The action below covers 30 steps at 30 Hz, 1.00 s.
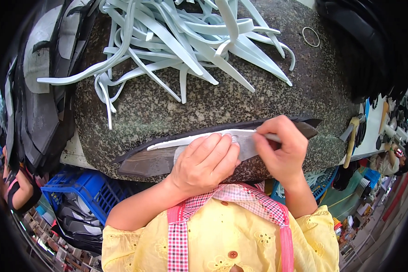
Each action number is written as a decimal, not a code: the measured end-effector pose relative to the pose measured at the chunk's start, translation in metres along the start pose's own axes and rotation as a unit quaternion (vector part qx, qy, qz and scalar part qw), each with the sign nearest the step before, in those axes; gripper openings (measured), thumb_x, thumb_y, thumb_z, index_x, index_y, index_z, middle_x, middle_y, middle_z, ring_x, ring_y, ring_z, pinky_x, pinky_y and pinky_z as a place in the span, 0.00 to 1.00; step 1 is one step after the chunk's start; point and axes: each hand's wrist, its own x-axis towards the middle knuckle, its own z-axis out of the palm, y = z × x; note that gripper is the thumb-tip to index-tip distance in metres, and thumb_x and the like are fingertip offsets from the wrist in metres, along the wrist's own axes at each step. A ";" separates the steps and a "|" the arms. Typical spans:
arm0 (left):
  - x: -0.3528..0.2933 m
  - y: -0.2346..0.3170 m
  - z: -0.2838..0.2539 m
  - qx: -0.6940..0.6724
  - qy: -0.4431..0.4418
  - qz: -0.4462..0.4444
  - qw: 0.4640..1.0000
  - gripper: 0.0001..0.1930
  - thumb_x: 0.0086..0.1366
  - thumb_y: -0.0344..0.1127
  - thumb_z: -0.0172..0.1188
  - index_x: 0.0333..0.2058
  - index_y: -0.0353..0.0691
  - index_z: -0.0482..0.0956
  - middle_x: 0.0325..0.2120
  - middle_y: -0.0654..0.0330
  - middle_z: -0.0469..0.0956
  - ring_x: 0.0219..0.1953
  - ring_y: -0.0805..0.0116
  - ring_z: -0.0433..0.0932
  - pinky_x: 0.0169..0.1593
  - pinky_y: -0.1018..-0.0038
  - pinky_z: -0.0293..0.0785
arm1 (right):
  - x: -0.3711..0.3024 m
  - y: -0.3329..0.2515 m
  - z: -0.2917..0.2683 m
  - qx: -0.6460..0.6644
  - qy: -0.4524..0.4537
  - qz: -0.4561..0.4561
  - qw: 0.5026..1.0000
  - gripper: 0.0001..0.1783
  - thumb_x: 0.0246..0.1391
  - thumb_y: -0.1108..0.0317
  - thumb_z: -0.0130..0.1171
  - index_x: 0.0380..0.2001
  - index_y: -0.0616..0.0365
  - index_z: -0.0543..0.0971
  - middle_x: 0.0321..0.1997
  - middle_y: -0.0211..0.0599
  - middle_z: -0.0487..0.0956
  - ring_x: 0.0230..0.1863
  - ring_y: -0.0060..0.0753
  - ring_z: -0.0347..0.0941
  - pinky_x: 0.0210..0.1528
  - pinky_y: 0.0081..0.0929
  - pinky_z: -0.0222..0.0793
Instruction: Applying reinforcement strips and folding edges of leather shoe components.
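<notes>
A long dark grey shaped piece (pixel 145 163) with a lighter grey patch on its middle lies across the speckled stone slab in front of me. A white foam strip (pixel 170 143) runs along its far edge. My left hand (pixel 208 158) is closed, its fingers together and pressing the strip and the piece near the middle. To its right, my right hand (pixel 283 147) pinches the right-hand stretch of the same strip; the fingertips partly hide it. Beyond the hands, a tangled heap of pale foam strips (pixel 167 34) covers the far part of the slab.
Stacked dark grey pieces (pixel 43 109) stand on the left, and black pieces (pixel 362 41) at the far right. A blue crate (pixel 84 183) with cut pieces is below left. A thin ring (pixel 311 36) and a wooden-handled tool (pixel 350 143) lie on the right.
</notes>
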 end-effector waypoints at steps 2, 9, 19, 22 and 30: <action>0.001 0.003 0.000 0.010 -0.001 -0.005 1.000 0.17 0.54 0.35 0.60 0.42 0.36 0.77 0.40 0.56 0.75 0.43 0.62 0.74 0.47 0.69 0.71 | -0.002 0.003 -0.002 -0.015 0.014 0.036 0.999 0.09 0.41 0.79 0.63 0.26 0.59 0.74 0.24 0.35 0.74 0.21 0.31 0.72 0.22 0.24 0.67; 0.009 0.009 0.003 0.079 -0.030 -0.020 0.996 0.23 0.51 0.37 0.58 0.48 0.40 0.77 0.42 0.63 0.72 0.44 0.67 0.71 0.46 0.71 0.65 | 0.000 0.009 0.005 -0.031 0.044 0.037 0.998 0.09 0.41 0.78 0.63 0.26 0.58 0.73 0.25 0.36 0.74 0.22 0.35 0.73 0.22 0.26 0.68; 0.014 0.007 0.004 0.100 -0.045 -0.028 0.994 0.27 0.46 0.38 0.59 0.49 0.42 0.76 0.41 0.64 0.71 0.43 0.67 0.70 0.43 0.72 0.64 | -0.005 0.010 -0.009 -0.049 0.057 0.048 0.996 0.09 0.41 0.79 0.64 0.27 0.58 0.74 0.24 0.35 0.74 0.19 0.31 0.72 0.22 0.24 0.68; 0.014 0.010 0.005 0.094 -0.047 -0.034 0.994 0.29 0.44 0.36 0.60 0.50 0.44 0.76 0.40 0.62 0.69 0.43 0.64 0.68 0.43 0.70 0.66 | -0.005 0.020 -0.002 -0.035 0.091 0.018 0.995 0.09 0.41 0.79 0.64 0.27 0.59 0.75 0.24 0.35 0.74 0.20 0.31 0.72 0.22 0.24 0.68; 0.026 0.016 0.001 0.110 -0.109 -0.053 0.987 0.32 0.42 0.36 0.59 0.52 0.54 0.75 0.39 0.60 0.66 0.43 0.61 0.67 0.45 0.67 0.63 | 0.006 0.017 -0.012 -0.060 0.028 0.055 0.996 0.08 0.42 0.79 0.63 0.27 0.58 0.75 0.24 0.36 0.74 0.21 0.31 0.73 0.23 0.24 0.68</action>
